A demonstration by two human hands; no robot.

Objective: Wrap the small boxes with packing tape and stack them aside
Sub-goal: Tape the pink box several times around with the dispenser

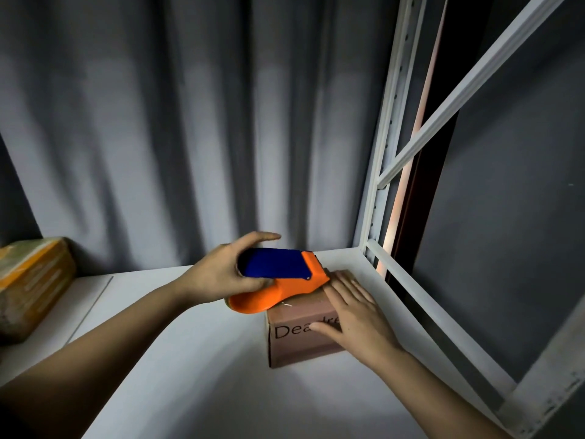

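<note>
A grey curtain [190, 122] hangs behind a white shelf [196, 359], and a white metal frame [384, 160] with a slanted brace runs up the right side, its lower rail just beyond the working spot. At the far left of the shelf sits one package [30, 280], wrapped in glossy tape with orange bands, well apart from everything else.

One small brown box [300, 331] rests on the shelf near the right rail; dark lettering shows on its front face, partly covered by a thumb. On its top lies one tape dispenser [278, 277] — orange body, blue cover — with its toothed front end pointing toward the frame and its rounded tail overhanging the box's left edge.

The left hand [226, 274] grips the dispenser, thumb under the blue cover and the fingers curved over its far side. The right hand [354, 312] lies flat on the box's right part — fingers straight and a little spread, tips just beside the dispenser's front, thumb down over the printed face.
</note>
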